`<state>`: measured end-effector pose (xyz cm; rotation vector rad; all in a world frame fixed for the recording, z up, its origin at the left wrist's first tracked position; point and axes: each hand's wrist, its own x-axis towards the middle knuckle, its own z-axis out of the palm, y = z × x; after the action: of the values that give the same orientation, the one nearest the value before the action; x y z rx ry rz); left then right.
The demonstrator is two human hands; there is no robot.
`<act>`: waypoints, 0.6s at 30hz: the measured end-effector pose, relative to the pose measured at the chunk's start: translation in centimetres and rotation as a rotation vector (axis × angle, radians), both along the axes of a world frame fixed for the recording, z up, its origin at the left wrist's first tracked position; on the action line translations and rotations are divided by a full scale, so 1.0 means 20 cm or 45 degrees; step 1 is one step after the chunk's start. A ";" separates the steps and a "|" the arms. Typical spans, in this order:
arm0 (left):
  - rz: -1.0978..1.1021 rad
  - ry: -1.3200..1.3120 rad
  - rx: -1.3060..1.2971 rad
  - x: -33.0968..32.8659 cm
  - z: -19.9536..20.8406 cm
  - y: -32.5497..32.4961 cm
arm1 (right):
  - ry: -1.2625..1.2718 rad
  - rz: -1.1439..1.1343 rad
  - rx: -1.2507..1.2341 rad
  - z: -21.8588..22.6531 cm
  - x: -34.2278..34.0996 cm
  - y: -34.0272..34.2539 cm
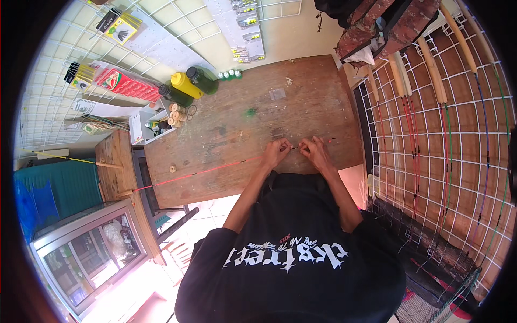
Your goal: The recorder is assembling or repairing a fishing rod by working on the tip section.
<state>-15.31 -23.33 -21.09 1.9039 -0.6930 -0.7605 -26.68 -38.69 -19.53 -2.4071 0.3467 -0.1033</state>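
A: Grip?
B: Left hand (pixel 277 152) looks closed on the red rod (pixel 204 171), which slants over the table (pixel 226 140). Right hand (pixel 318 153) beside it: can't tell (fingertips too small).
A: Step?
B: Fine fingerwork along the rod, probably; next calls for steadiness.

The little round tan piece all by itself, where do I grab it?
Probably pinch the little round tan piece by its curved side, finger and thumb, coming down from above. It's small and sits alone on the tabletop, but the thin red rod runs close by on the near side, so a low reach from there might bump it.
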 end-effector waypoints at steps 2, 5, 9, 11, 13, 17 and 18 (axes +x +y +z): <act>-0.003 0.027 0.011 0.00 0.00 0.00 | 0.005 0.002 0.022 0.00 0.00 0.00; -0.013 0.028 0.020 0.00 0.01 0.00 | 0.015 -0.011 0.058 -0.01 0.01 0.01; -0.001 -0.018 -0.026 0.00 0.01 0.00 | 0.020 -0.023 0.013 0.01 0.01 0.02; 0.004 -0.012 -0.035 0.00 0.01 0.00 | 0.013 -0.024 0.013 0.01 0.01 0.02; 0.012 -0.006 -0.043 0.00 0.01 0.00 | 0.005 -0.021 0.014 0.01 0.01 0.02; 0.005 0.031 -0.009 0.00 0.01 0.00 | 0.007 -0.025 0.057 0.00 0.01 0.01; 0.000 0.023 -0.001 0.00 0.02 0.00 | -0.007 -0.026 0.077 0.00 0.01 0.00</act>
<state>-15.38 -23.37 -20.74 1.8938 -0.6817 -0.7763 -26.56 -38.62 -19.60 -2.3437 0.3665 -0.1071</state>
